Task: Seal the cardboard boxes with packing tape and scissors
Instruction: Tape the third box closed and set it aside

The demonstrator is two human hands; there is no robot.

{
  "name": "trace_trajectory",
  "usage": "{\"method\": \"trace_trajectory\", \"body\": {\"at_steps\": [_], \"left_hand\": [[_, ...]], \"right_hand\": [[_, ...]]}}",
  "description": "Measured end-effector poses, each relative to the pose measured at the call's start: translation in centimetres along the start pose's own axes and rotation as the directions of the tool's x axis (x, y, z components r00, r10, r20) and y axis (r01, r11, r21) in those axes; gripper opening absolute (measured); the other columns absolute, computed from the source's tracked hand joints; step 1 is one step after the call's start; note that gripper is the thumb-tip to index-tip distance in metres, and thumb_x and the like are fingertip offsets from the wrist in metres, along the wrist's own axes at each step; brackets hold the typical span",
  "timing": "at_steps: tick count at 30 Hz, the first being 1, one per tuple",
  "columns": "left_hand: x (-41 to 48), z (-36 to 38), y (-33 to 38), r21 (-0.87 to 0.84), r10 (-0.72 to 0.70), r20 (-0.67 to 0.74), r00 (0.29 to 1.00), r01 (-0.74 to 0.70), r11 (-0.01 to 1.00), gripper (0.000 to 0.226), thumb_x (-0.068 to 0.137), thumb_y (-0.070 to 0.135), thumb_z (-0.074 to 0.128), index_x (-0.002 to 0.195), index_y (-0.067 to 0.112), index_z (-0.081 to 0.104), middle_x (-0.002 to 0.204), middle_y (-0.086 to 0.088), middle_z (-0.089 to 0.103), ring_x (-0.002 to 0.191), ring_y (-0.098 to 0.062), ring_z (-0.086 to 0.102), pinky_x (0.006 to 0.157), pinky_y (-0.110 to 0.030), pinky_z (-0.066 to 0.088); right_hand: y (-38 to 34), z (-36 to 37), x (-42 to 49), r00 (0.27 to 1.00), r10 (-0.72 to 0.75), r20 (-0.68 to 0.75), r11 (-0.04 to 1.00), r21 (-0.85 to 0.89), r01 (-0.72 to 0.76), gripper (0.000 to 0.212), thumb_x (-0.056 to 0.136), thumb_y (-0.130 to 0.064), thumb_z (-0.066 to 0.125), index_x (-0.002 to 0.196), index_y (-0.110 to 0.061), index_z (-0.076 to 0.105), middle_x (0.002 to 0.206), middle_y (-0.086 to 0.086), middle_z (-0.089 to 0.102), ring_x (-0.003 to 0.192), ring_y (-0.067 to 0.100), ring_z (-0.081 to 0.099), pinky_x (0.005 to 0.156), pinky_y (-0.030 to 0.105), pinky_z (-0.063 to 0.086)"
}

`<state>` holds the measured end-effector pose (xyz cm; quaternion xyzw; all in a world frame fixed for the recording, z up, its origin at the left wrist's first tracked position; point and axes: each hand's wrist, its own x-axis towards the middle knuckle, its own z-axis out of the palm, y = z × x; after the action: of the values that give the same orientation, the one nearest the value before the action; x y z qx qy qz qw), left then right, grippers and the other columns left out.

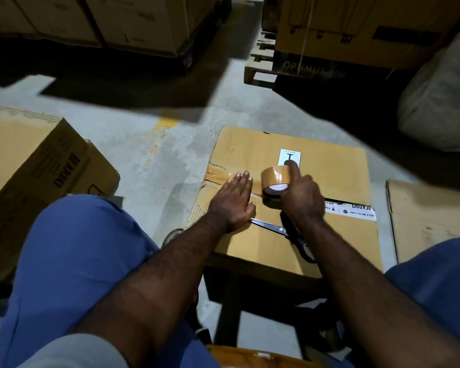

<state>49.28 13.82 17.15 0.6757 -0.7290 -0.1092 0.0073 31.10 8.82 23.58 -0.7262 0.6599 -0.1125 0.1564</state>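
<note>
Warehouse floor (144, 144); left hand (233, 201) flat on box (329, 166), fingers (243, 179) straight; right hand (303, 197) fingers curled round tape roll (275, 176)

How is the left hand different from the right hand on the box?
The left hand lies flat, fingers straight, pressing the strip of brown tape onto the brown cardboard box; the right hand curls round the roll of brown packing tape. The left hand holds nothing; the right grips the roll, one finger pointing out. Both rest on the same box top.
</note>
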Motion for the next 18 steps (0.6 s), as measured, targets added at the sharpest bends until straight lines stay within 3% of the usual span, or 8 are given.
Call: {"method": "trace_trajectory", "body": {"at_steps": [4, 11, 15, 18], "left_hand": [[-0.2, 0.0, 0.2, -0.01, -0.012, -0.001, 1.0, 0.012, 1.0, 0.073, 0.104, 0.049, 0.023, 0.162, 0.011, -0.002, 0.17, -0.007, -0.01, 0.156, -0.021, -0.008, 0.127, -0.042, 0.005], [0.7, -0.4, 2.6, -0.057, 0.054, 0.011, 0.998, -0.053, 0.997, 0.073, 0.105, 0.049, 0.024, 0.162, 0.012, -0.003, 0.169, -0.006, -0.011, 0.156, -0.02, -0.01, 0.127, -0.041, 0.004], [1.3, -0.2, 3.3, -0.07, 0.121, 0.002, 0.993, -0.12, 0.99, 0.07, 0.105, 0.048, 0.025, 0.163, 0.017, 0.003, 0.17, -0.01, -0.002, 0.157, -0.023, -0.006, 0.127, -0.041, 0.005], [1.3, -0.1, 3.3, -0.053, 0.121, -0.002, 0.993, -0.121, 0.991, 0.07, 0.104, 0.048, 0.025, 0.163, 0.016, 0.005, 0.169, -0.013, 0.001, 0.157, -0.025, -0.004, 0.127, -0.042, 0.004]], "right_hand": [[2.9, -1.2, 0.1, 0.997, 0.048, -0.067, 0.997, -0.063, -0.052, 0.071, 0.09, -0.024, 0.06, 0.152, -0.043, 0.032, 0.107, 0.013, 0.056, 0.101, 0.035, 0.057, 0.071, 0.038, 0.043], [3.2, 0.0, 0.1, 0.996, 0.092, -0.002, 0.942, 0.325, -0.087, 0.066, 0.083, -0.01, 0.057, 0.145, -0.031, 0.048, 0.114, 0.017, 0.06, 0.104, 0.036, 0.059, 0.082, 0.04, 0.053], [2.7, 1.1, 0.1, 0.994, 0.106, 0.007, 0.921, 0.377, -0.101, 0.05, 0.086, -0.016, 0.055, 0.136, -0.021, 0.056, 0.114, 0.018, 0.068, 0.102, 0.038, 0.063, 0.075, 0.035, 0.048], [2.3, 1.4, 0.1, 0.992, 0.124, 0.013, 0.921, 0.37, -0.119, 0.041, 0.089, -0.022, 0.056, 0.13, -0.022, 0.053, 0.112, 0.013, 0.07, 0.099, 0.037, 0.064, 0.074, 0.039, 0.052]]}}
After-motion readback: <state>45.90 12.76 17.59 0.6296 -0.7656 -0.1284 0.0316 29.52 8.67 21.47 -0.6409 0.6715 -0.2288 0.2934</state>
